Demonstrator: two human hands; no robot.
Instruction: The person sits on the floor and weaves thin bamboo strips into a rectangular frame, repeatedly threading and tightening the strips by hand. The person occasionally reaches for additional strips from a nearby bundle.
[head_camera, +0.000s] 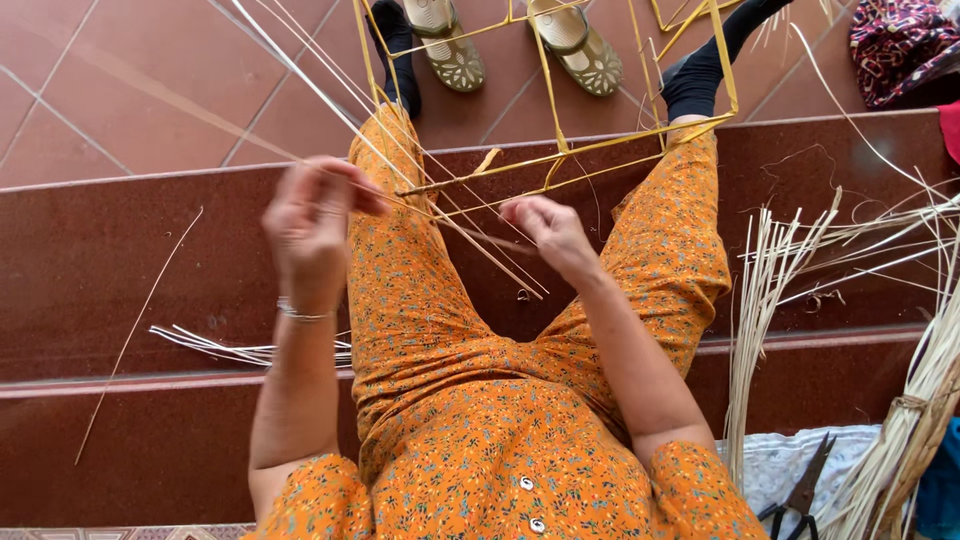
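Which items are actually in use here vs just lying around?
In use:
- left hand and right hand, pinching thin pale cane strips
- yellow strip frame between the knees

Lying about:
- bundle of pale straw strips
- dark metal scissors
- loose strips on the step
- patterned cloth

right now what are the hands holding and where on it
Both hands pinch thin pale cane strips near their lower ends: left hand and right hand, beside the yellow frame. The exact fingertip contact is blurred.
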